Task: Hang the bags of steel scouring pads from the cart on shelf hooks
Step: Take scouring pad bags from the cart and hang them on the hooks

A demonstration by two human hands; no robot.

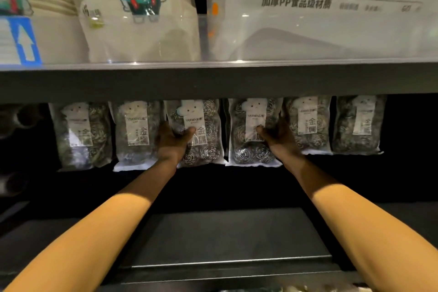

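Plastic pad bags (201, 149) below the shelf (213, 83).
Likely light, slippery; left hand (174, 142), right hand (278, 140) each grip one bag's edge.

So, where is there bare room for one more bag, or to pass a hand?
Seemingly free: the dark stretch right of the sixth bag, and the dark band between the bags and the lower shelf. Crowded: the bags hang nearly edge to edge; left hand holds the third bag, right hand the fourth bag.
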